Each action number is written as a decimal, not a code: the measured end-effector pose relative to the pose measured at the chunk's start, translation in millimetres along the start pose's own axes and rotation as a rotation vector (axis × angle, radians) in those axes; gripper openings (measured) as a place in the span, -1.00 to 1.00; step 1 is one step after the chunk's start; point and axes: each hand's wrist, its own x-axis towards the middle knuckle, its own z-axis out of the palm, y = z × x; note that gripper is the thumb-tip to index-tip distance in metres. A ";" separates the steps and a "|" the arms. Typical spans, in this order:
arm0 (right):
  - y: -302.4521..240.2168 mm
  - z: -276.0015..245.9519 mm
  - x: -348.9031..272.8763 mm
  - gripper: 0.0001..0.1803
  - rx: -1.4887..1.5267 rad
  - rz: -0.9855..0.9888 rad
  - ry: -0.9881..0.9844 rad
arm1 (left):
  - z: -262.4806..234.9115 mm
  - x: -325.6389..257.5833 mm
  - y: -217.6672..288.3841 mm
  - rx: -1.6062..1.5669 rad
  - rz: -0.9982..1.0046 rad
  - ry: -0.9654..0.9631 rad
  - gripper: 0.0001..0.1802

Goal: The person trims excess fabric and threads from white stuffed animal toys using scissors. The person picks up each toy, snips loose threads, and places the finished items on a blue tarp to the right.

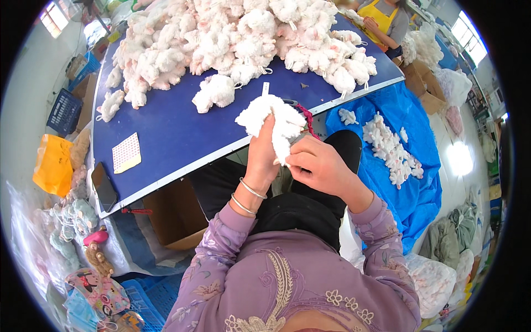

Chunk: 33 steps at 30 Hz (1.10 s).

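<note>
A white fluffy plush toy (269, 115) with a small white tag is held above the front edge of the blue table. My left hand (264, 149) is closed around it, the thumb lying over the plush. My right hand (318, 166) pinches the narrow lower end of the same toy, close to the left fingers. What lies between those right fingertips is too small to make out. Just behind the toy, a red braided cord (310, 120) hangs over the table edge, beside a dark loop that is partly covered.
A large heap of white plush toys (221, 39) covers the far part of the blue table (166, 149). A sticker sheet (126, 152) and a phone (103, 186) lie at left. More plush pieces rest on a blue sheet (426, 205) at right. A person in a yellow apron (376, 25) sits beyond.
</note>
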 end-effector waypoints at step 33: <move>93.0 -10.4 11.7 -0.66 0.381 0.811 0.481 | -15.6 -23.9 16.3 0.775 -0.386 -0.589 -0.63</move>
